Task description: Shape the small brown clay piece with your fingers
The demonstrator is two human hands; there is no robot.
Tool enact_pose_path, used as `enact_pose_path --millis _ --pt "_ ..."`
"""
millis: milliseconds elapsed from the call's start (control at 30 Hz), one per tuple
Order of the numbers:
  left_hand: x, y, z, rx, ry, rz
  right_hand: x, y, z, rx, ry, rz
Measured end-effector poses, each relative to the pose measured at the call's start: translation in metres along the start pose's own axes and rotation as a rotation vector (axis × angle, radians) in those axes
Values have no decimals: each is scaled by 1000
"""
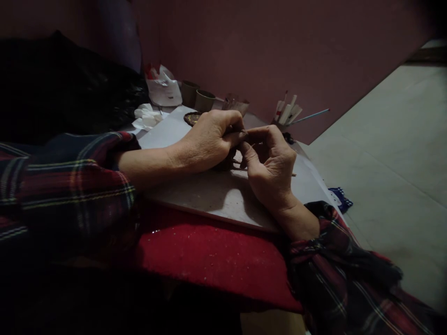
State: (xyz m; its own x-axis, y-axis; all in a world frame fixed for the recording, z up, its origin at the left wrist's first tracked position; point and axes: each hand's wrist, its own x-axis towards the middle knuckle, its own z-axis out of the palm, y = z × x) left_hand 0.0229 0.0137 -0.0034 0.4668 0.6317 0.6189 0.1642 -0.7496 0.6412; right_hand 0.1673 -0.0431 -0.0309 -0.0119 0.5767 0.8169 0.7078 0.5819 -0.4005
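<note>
My left hand [207,142] and my right hand [268,163] meet above a pale board [195,197], with thumbs and forefingers pinched together. Whatever lies between the fingertips is too small and shaded to name. Dark smudges mark the fingertips. Under my left hand, partly covered by it, sits a dark brown lump [226,163]. A thin stick [294,175] lies on the board and runs behind my right hand. Just beyond my left hand rests a round dark dish [191,119] with yellow specks.
Two drab cups [205,100], a white bag [164,88] and crumpled tissue [146,116] stand at the back left. Several brushes and sticks [288,110] rise at the back right. Red cloth [209,260] covers the near edge; a black plastic bag [70,88] bulges at left.
</note>
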Motion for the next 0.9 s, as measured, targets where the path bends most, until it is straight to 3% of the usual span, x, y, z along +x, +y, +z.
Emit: enact_pose_path --millis 300,633,900 --pt "0 3 -2 -6 -40 -35 0 -2 -1 -6 3 0" --pt "-2 -3 0 -32 -5 5 0 0 0 18 5 7" --pt "-1 4 -2 -73 10 -15 -3 0 -2 37 21 -14"
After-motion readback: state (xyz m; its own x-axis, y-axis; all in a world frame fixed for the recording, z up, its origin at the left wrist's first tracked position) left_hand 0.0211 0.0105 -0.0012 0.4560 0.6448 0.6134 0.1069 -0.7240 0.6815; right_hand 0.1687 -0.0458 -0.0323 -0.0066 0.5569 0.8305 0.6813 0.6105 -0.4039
